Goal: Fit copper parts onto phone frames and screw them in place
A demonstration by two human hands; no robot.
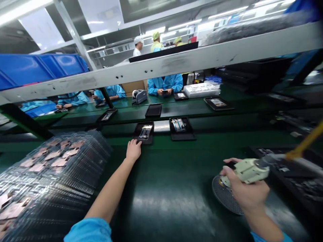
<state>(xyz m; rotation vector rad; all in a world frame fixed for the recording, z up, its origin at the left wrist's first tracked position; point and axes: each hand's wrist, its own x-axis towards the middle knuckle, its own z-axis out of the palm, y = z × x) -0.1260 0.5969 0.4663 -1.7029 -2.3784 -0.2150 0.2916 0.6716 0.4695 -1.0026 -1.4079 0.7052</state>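
My left hand (133, 150) reaches forward over the green bench and its fingers touch the near edge of a small black tray (144, 133) that holds a phone part. Those fingers are curled on the tray's rim. My right hand (246, 190) is closed round a pale electric screwdriver (248, 170) with a yellow cable (305, 143), held above a round grey mesh pad (223, 196). A second black tray (181, 128) with a part lies just right of the first one.
A stack of clear blister trays with copper-coloured parts (50, 168) stands at the left. More black trays (153, 110) lie on the conveyor beyond. A grey shelf rail (176, 64) crosses overhead with blue bins (40, 67). Workers in blue coats (165, 84) sit opposite. Dark trays (297, 174) fill the right.
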